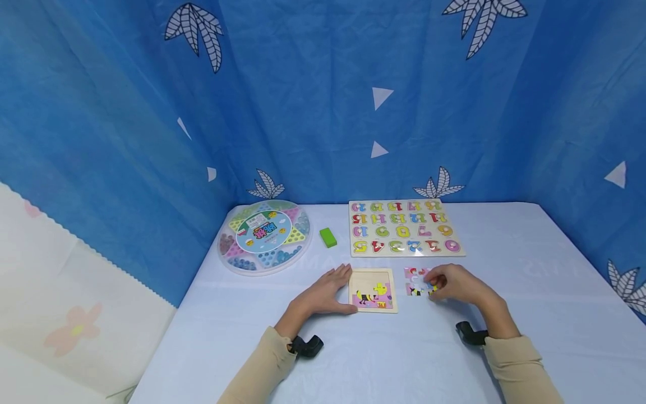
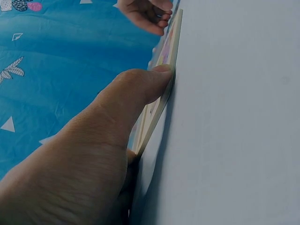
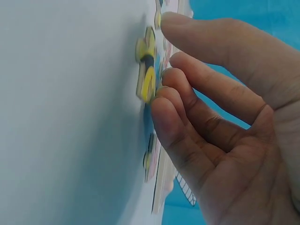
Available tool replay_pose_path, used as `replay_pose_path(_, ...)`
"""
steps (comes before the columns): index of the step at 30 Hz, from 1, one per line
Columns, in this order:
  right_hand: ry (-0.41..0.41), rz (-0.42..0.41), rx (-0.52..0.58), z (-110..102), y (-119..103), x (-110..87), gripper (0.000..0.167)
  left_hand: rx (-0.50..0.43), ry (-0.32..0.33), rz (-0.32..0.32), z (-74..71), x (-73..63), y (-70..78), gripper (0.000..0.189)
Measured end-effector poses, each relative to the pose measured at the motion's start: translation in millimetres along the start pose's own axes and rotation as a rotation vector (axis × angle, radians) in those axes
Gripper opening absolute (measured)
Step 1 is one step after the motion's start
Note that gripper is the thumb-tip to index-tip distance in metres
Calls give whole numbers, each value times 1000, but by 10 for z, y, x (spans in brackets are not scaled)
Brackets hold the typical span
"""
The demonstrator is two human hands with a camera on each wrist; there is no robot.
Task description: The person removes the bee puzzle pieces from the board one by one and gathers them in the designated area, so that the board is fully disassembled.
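A square wooden puzzle board (image 1: 370, 273) holds several fitted pieces with a yellow and black figure on pink. My left hand (image 1: 325, 292) grips its left side, thumb on the near corner and fingertips at the far corner. In the left wrist view the thumb (image 2: 136, 86) lies over the rim. Right of the board is a cluster of loose puzzle pieces (image 1: 411, 288). Over its right side hovers my right hand (image 1: 456, 282), fingers loosely bent. In the right wrist view a yellow and black puzzle piece (image 3: 147, 70) lies by the fingertips; thumb and fingers stand apart.
Behind stands a wooden number puzzle (image 1: 406, 228) with colourful numerals. A green block (image 1: 328, 237) lies left of it. At the back left is a round clear game case (image 1: 264, 238) with beads inside. A blue curtain (image 1: 323, 101) surrounds the white table (image 1: 383, 359).
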State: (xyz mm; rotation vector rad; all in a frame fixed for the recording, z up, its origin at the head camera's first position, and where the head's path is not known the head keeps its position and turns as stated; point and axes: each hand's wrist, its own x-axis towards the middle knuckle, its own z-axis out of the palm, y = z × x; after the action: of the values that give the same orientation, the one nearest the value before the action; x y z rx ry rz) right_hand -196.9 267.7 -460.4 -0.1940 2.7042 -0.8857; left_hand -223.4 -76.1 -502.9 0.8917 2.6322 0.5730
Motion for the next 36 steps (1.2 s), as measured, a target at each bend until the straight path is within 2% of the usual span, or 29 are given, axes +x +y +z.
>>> replay_pose_path(6,-11,4,8,49,-86,33,40,-4,-1,-4,-1,-6,3,100)
replay_pose_path(17,-8,-80,3,123,-267,138,37,0,2,8,2,-5,-9,100)
replay_pose_path(25,-12,-85,6,213,-396,220,37,4,5,12,-9,-9,0,99)
replay_pose_path(36,-51,-137,41,327,-599,293,34,8,0,1,-5,-5,5,100)
